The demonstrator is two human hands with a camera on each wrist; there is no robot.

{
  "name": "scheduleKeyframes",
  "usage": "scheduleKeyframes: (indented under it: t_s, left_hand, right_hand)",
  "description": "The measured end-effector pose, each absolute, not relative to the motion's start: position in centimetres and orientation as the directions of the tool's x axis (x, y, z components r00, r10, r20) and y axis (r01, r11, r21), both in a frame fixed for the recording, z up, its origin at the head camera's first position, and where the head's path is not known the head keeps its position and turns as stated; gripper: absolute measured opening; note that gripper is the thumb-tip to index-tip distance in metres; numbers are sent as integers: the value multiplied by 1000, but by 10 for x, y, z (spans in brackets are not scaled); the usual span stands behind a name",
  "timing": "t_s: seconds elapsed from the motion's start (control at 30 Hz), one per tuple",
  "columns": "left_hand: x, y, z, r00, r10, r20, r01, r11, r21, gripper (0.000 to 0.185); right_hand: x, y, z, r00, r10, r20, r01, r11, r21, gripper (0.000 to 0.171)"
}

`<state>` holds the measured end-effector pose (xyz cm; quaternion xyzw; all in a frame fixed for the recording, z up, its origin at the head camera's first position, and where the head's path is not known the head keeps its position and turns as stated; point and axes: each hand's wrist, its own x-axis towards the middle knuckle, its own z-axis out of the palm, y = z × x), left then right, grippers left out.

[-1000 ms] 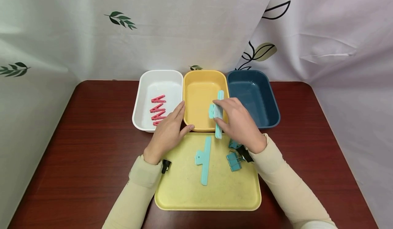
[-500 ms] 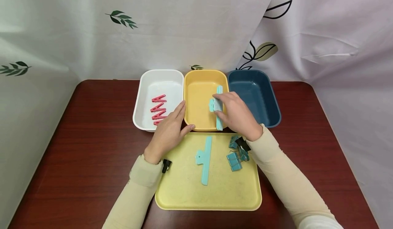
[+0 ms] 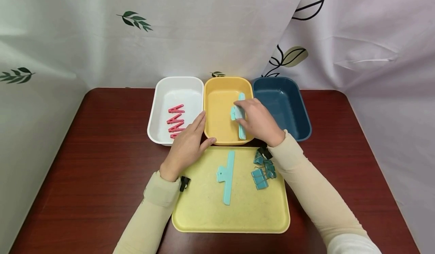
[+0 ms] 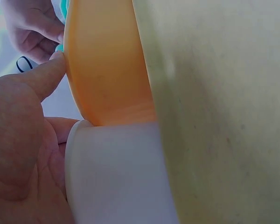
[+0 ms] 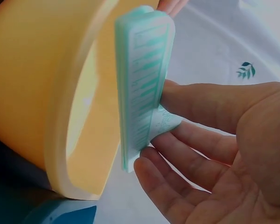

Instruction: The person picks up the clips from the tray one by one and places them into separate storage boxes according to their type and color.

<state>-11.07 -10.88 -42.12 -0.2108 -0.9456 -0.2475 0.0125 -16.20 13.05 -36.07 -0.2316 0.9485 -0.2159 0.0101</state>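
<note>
R hand (image 3: 259, 123) pinches teal clip (image 3: 240, 115) over yellow bin (image 3: 221, 110). L hand (image 3: 187, 144), fingers spread, rests on yellow and white bin (image 3: 170, 91) rims.

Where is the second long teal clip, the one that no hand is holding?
In the head view, the loose long teal clip lies on the flat yellow tray, near its middle, left of the pile of small binder clips and in front of the orange bin.

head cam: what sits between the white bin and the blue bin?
The yellow bin sits between the white bin and the blue bin. Over it the right hand holds a teal clip. Head view shows it.
</note>
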Motion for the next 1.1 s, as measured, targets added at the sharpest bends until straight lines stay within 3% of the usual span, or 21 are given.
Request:
scheduleKeyframes:
  t_s: [1.1]
  left_hand:
    - [-111, -109, -421, -910, 395, 126, 407, 792, 455, 80]
  right_hand:
    - [-182, 113, -386, -885, -452, -113, -398, 859, -322, 46]
